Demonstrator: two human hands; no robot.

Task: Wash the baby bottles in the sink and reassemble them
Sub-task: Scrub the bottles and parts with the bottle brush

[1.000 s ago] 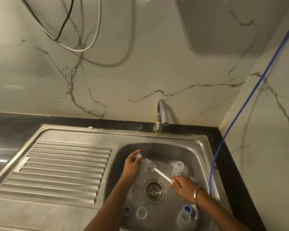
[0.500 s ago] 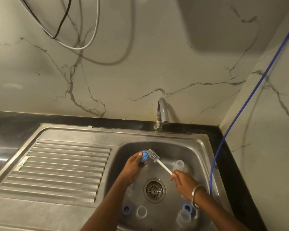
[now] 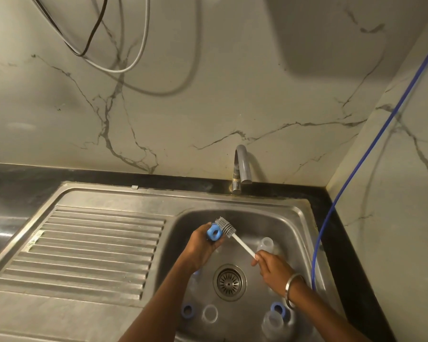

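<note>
Washing looks mid-way; the left hand [image 3: 200, 245] grips a blue plastic screw ring [image 3: 214, 232] above the steel sink basin [image 3: 304, 218], the right hand [image 3: 272, 269] pinches a white-handled grey bristle brush [image 3: 229, 230] against it; at six o'clock lie another blue ring [image 3: 187, 310], a clear bottle [image 3: 272, 325]; reassembly appears not begun.

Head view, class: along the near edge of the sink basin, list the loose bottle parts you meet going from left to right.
Blue ring → clear ring → clear bottle, with a second blue ring just behind it.
</note>
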